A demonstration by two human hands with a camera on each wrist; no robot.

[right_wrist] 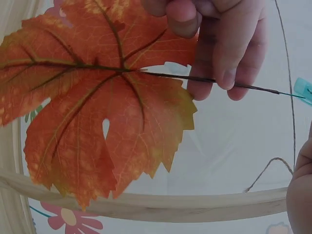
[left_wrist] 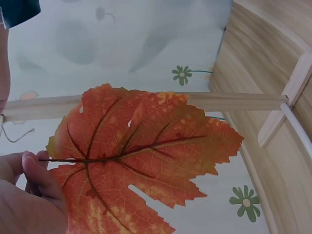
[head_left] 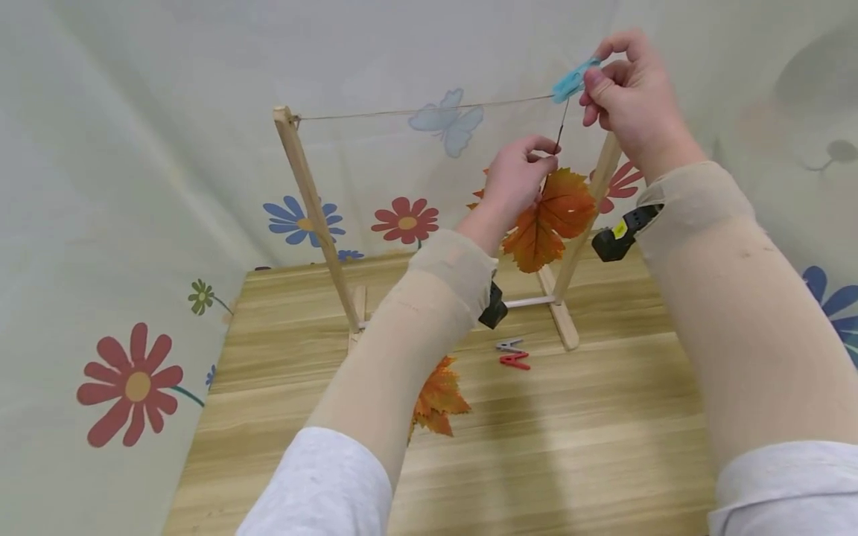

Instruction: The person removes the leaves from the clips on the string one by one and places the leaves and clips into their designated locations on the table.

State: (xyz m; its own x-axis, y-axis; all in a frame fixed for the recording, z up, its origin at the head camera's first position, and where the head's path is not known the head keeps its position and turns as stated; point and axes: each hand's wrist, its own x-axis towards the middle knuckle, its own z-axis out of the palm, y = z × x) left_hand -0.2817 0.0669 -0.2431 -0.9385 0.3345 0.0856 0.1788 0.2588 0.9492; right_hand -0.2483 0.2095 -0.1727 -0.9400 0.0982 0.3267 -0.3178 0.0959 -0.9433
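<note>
My left hand (head_left: 515,177) pinches the dark stem (right_wrist: 195,79) of an orange artificial maple leaf (head_left: 568,205) between thumb and fingers. The leaf's blade hangs below that hand, and it fills much of the left wrist view. Up at the right end of the string (head_left: 402,114), my right hand (head_left: 640,100) pinches a light blue clothespin (head_left: 571,80). The clothespin's nose sits right at the string. In the right wrist view, the thin green tip of the stem reaches the clothespin (right_wrist: 303,89), which is partly cut off by the frame's edge.
A wooden frame's left post (head_left: 315,216) and right post (head_left: 606,164) carry the string. On the wooden table (head_left: 603,432) lie a grey clothespin (head_left: 509,345) and a red clothespin (head_left: 515,362). Another orange leaf (head_left: 441,398) lies partly behind my left forearm. A flower-printed curtain (head_left: 167,186) surrounds the table.
</note>
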